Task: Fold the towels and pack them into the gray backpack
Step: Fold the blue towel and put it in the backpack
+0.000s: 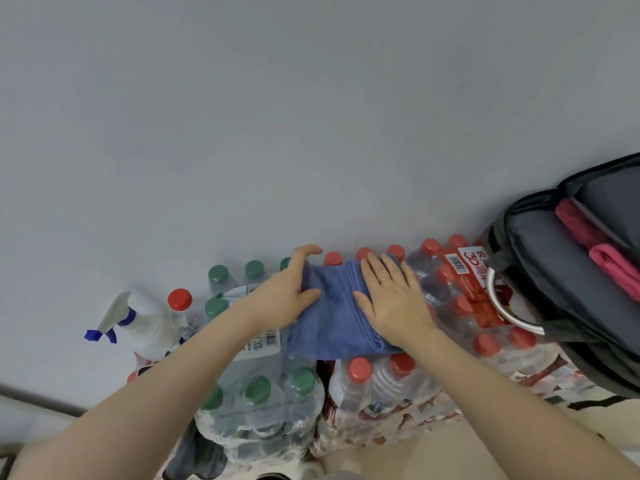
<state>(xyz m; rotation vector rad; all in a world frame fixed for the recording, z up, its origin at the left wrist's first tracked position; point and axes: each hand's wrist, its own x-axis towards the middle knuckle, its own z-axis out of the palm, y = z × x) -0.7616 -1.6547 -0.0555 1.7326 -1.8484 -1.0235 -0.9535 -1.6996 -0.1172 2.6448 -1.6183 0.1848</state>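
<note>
A blue towel (334, 306), folded into a narrow strip, lies on top of shrink-wrapped packs of water bottles. My left hand (289, 289) curls over the towel's left edge and grips it. My right hand (393, 297) lies flat on the towel's right side, fingers spread, a ring on one finger. The gray backpack (550, 268) stands open at the right, resting on the bottle packs. Two folded pink towels (613, 265) show inside its main compartment.
A pack of red-capped bottles (384, 389) and a pack of green-capped bottles (263, 403) form the work surface. A white spray bottle (145, 323) with a blue trigger stands at the left. A plain gray wall (277, 116) rises right behind them.
</note>
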